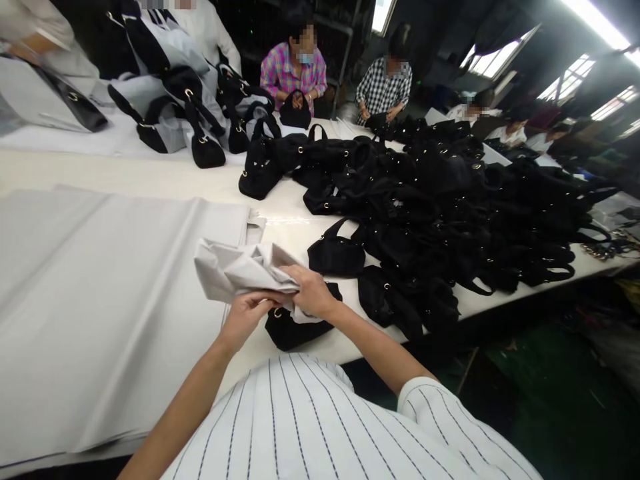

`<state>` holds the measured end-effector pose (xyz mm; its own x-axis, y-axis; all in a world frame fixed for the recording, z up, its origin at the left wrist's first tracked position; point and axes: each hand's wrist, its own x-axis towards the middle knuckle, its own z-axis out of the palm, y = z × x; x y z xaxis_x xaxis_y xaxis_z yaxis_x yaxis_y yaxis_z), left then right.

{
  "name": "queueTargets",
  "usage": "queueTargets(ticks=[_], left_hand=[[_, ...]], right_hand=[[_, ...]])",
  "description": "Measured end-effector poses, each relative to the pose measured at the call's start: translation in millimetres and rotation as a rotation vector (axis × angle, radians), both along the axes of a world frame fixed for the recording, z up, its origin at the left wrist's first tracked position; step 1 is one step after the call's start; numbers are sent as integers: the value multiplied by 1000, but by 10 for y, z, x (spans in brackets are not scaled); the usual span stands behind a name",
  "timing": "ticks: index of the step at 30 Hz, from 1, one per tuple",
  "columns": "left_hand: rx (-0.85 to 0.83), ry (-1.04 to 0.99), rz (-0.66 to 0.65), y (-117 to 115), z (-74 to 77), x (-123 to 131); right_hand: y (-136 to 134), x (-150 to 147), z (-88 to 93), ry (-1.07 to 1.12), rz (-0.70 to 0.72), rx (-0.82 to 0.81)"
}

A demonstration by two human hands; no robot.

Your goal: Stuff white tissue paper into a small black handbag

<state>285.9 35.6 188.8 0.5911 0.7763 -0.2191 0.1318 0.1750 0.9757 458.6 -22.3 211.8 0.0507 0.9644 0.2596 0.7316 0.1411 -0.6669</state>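
Between my hands is a crumpled sheet of light grey paper [240, 267], bunched up above the table's front part. My left hand [250, 313] grips its lower edge, thumb on top. On the right side, my right hand [313, 291] has its fingers closed on the same paper. Just under and behind my hands lies a small black handbag [295, 332] with a gold ring; part of the paper reaches down against it, and whether it goes inside is hidden. Another black handbag [336, 257] with its handle up lies just beyond my right hand.
A stack of large light grey sheets [115, 300] covers the table on the left. A big heap of black handbags [425, 200] fills the right. Grey-wrapped bags [170, 127] stand at the back left. Several people work across the table, one in a plaid shirt [275, 67].
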Motion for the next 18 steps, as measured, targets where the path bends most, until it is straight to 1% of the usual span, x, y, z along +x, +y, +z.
queueTargets(ticks=[1, 3, 4, 5, 6, 7, 9, 11, 13, 15, 16, 18], left_hand=[[-30, 50, 21, -16, -92, -10], [-93, 188, 75, -96, -326, -25], [-103, 257, 97, -154, -444, -25], [-83, 321, 98, -219, -549, -13], [-24, 378, 87, -282, -630, 12], [69, 433, 72, -337, -682, 55], [319, 543, 52, -401, -699, 194], [569, 624, 22, -397, -642, 388], [766, 686, -54, -344, -582, 596], [877, 754, -136, -273, -572, 766], [895, 794, -153, -241, -591, 828], [877, 873, -130, -194, -663, 900]], right_hand=[[-25, 123, -17, 113, -82, 26], [-79, 330, -30, 314, -267, 84], [-104, 405, -28, 395, -333, 115], [-125, 459, -23, 457, -375, 150], [-141, 492, -17, 502, -398, 187], [-150, 503, -10, 536, -408, 218], [-154, 476, -2, 589, -411, 244], [-148, 412, -11, 615, -410, 238], [-149, 358, -40, 591, -411, 225], [-178, 352, -88, 504, -428, 196], [-206, 372, -115, 447, -443, 170], [-294, 448, -166, 330, -479, 129]])
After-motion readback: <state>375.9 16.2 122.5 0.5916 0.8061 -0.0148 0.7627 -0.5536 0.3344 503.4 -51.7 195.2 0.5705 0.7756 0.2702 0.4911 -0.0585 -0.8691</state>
